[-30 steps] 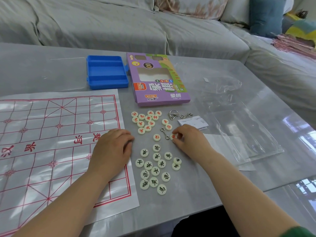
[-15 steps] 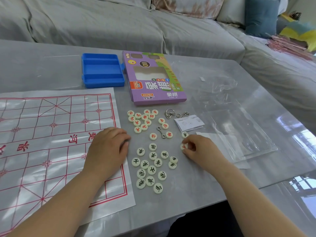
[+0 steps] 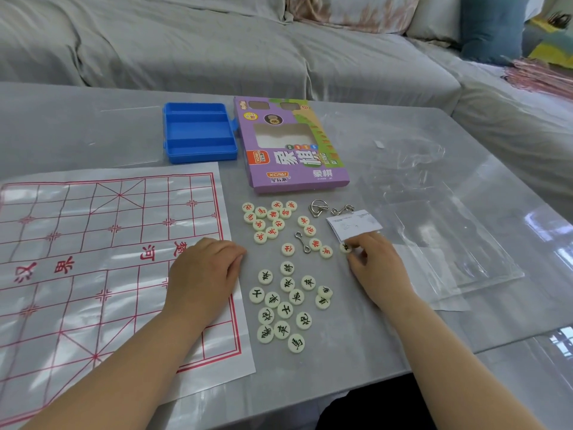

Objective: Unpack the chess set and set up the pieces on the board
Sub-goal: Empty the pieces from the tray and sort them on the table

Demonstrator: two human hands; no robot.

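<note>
A white plastic board sheet (image 3: 93,243) with a red grid lies flat at the left of the table. My left hand (image 3: 204,274) rests on its right edge, fingers loosely curled, holding nothing. Right of the sheet lie several cream round pieces: a red-lettered group (image 3: 268,221) further back and a black-lettered group (image 3: 285,302) nearer me. My right hand (image 3: 376,262) is to the right of them, and its fingertips pinch one black-lettered piece (image 3: 344,247) on the table beside two red-lettered pieces (image 3: 321,248).
An open blue plastic case (image 3: 198,131) and the purple game box (image 3: 291,144) lie at the back. Metal wire rings (image 3: 319,207), a small hook (image 3: 302,242), a folded paper slip (image 3: 353,223) and clear plastic packaging (image 3: 449,243) lie to the right. A grey sofa runs behind the table.
My right hand let go of a red-lettered piece by the hook, drew back to the right, and now pinches a black-lettered piece near the paper slip. My left hand stayed put.
</note>
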